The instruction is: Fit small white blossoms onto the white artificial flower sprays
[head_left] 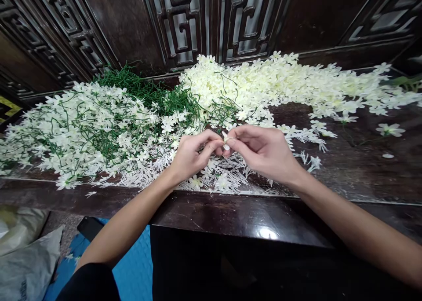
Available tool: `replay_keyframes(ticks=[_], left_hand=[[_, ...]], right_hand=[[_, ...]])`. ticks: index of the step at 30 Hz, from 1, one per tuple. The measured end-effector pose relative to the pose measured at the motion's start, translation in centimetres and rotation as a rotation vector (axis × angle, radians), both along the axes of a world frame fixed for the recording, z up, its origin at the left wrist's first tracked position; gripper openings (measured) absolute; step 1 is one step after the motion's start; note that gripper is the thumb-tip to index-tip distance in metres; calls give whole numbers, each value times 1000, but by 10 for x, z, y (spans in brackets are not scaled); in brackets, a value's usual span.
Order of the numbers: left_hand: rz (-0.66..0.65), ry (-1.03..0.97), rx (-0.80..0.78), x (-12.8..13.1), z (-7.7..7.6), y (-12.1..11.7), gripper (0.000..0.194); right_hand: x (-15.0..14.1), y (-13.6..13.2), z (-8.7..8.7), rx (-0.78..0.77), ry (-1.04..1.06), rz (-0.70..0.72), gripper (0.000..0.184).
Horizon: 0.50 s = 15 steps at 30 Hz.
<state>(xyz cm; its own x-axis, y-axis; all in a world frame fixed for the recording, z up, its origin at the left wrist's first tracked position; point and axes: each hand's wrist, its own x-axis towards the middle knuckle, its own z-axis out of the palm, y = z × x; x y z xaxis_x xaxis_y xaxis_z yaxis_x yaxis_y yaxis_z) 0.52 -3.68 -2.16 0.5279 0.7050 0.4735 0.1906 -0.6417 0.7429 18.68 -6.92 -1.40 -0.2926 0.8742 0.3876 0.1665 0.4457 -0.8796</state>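
My left hand [193, 153] and my right hand [263, 150] meet above the dark wooden table [356, 169], fingertips pinched together on one small white artificial flower piece [225, 140]. Under the hands lies a heap of thin white plastic stamen sprigs [227, 178]. To the left spreads a pile of assembled white flowers on green stems [82, 129]. Behind it sits a bundle of bare green stems [145, 92]. A long heap of loose cream petals [280, 85] runs to the back right.
Carved dark wooden panels [184, 23] stand behind the table. A few stray flowers [391, 129] lie at the right. Below the table's front edge are grey sacks [23, 257] and a blue mat [132, 270] on the floor at the left.
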Motion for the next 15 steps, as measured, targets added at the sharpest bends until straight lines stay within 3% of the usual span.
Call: replay_keyframes(ticks=[7, 12, 15], left_hand=[[-4, 27, -91, -3, 6, 3, 12], [15, 95, -58, -4, 5, 3, 13], [17, 96, -74, -3, 4, 3, 14]], right_hand=[[4, 4, 0, -33, 57, 45, 5], [4, 7, -5, 54, 59, 14, 18], [4, 7, -4, 65, 22, -8, 15]])
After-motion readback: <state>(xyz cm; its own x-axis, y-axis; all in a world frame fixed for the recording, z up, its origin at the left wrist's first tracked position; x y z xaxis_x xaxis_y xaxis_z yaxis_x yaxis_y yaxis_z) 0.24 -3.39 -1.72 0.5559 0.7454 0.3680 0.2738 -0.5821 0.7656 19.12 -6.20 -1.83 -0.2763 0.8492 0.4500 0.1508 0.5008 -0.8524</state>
